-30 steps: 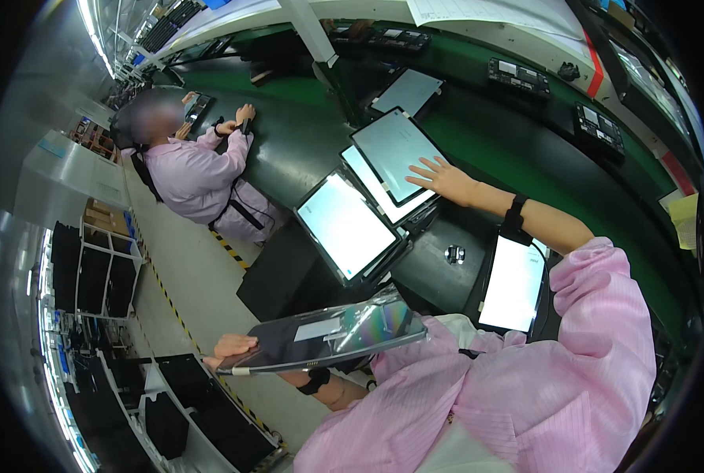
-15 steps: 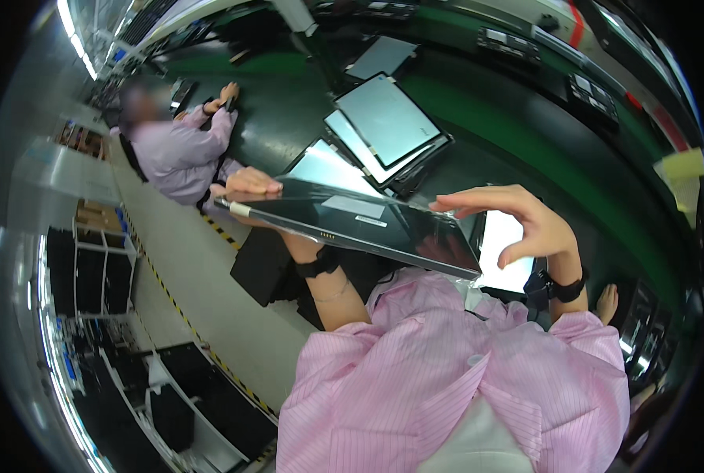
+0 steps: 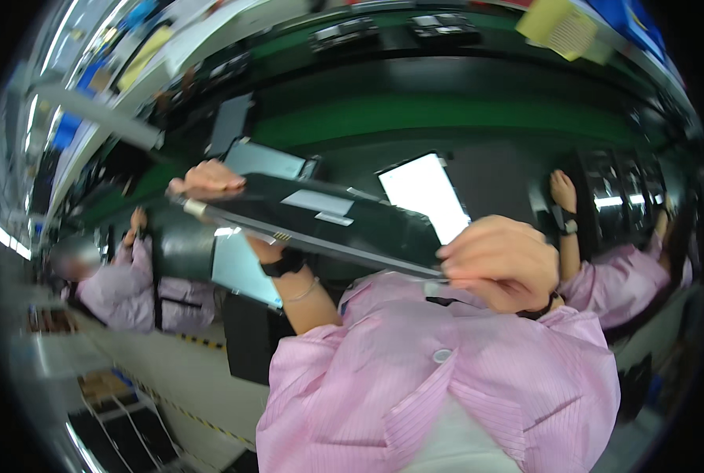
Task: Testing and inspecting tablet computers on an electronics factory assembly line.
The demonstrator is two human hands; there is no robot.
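Along the green table (image 3: 446, 118), where a lit white screen (image 3: 424, 193) lies, a dark flat laptop (image 3: 320, 225) bearing pale rectangular labels is held edge-on at chest height, its far end pinched by the left hand (image 3: 206, 180) and its near end clasped by the right hand (image 3: 500, 264).

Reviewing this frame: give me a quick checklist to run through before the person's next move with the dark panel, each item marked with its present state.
1. Left hand grips the panel at its far end: ok.
2. Right hand grips the near end: ok.
3. Panel lifted off the belt: ok.
4. Panel level: not ok, tilted.
5. Lit screen below is apart from the panel: cannot tell.
6. Co-worker's hand on the right stays apart from the panel: ok.
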